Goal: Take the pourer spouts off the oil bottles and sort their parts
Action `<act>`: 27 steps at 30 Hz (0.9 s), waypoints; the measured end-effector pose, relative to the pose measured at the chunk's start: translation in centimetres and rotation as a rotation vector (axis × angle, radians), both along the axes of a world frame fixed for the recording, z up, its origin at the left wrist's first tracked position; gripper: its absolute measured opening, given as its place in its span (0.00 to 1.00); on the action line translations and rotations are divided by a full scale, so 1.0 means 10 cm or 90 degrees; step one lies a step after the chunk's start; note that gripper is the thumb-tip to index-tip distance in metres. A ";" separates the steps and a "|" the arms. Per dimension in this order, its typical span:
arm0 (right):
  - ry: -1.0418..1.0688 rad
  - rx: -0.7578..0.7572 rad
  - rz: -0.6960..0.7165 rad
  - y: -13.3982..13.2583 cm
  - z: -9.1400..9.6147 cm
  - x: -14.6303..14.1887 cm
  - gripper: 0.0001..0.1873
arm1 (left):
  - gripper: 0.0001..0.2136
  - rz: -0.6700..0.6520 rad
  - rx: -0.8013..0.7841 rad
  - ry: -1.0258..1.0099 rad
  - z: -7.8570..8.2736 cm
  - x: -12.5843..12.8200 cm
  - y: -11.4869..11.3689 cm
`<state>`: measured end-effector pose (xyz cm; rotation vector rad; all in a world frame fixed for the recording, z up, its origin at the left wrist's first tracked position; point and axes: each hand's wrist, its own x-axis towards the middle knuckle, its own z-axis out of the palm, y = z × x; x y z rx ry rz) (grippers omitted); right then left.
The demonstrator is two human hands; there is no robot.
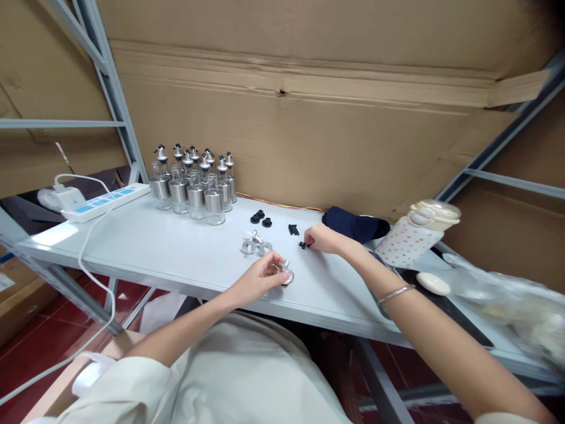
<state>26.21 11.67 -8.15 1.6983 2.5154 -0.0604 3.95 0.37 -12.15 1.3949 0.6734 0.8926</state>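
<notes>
Near the front edge of the table, my left hand (263, 275) grips a silver metal pourer cap (286, 272) between thumb and fingers. To its right, my right hand (321, 238) pinches at a few small black parts (302, 245); its fingertips hide what they hold, if anything. More silver pourer caps (249, 245) lie beyond my left hand. A little farther back are several round black stoppers (266, 222) and a small group of black tubes (293, 229).
Several glass bottles (214, 203) with silver bands stand at the back left, some topped with pourers. A power strip (106, 201) lies at the left end. On the right are a navy cloth item (356, 225), a dotted drink bottle (408, 238), a white mouse (433, 283) and plastic bags (507, 303).
</notes>
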 end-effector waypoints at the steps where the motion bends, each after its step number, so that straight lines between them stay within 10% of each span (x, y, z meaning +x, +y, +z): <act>1: -0.006 -0.004 0.005 0.01 -0.01 0.00 0.16 | 0.17 -0.001 -0.001 -0.001 0.00 0.00 0.00; 27: -0.049 -0.012 0.003 0.03 0.04 -0.03 0.15 | 0.17 -0.013 0.005 -0.001 -0.01 0.00 0.00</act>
